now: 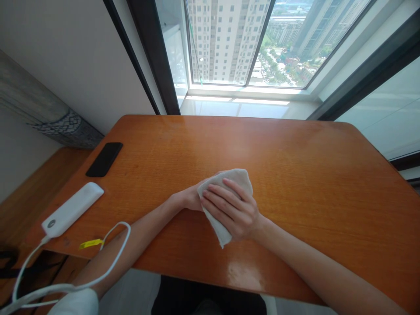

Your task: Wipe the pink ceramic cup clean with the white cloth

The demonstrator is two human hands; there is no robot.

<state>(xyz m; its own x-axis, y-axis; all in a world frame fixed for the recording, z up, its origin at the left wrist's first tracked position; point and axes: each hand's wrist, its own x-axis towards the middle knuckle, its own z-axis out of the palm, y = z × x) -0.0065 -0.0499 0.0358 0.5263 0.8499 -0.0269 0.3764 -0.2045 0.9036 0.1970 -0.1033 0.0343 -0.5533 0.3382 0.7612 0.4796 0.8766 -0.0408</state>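
A pale grey-white cloth (238,176) is between my two hands, above the front middle of the brown wooden table (295,175). My right hand (234,208) lies over the cloth from the right, its fingers together and pressed against it. From the left, my left hand (193,194) reaches behind and under the cloth; most of its fingers are hidden by it. One corner of the cloth hangs down below my right palm.
On the table's left side are a black phone (104,159) and a white power strip (74,210). Its white cable (123,251), with a yellow tag (91,243), loops by my left forearm. A window (229,43) stands behind the table, a curtain (49,105) at the left.
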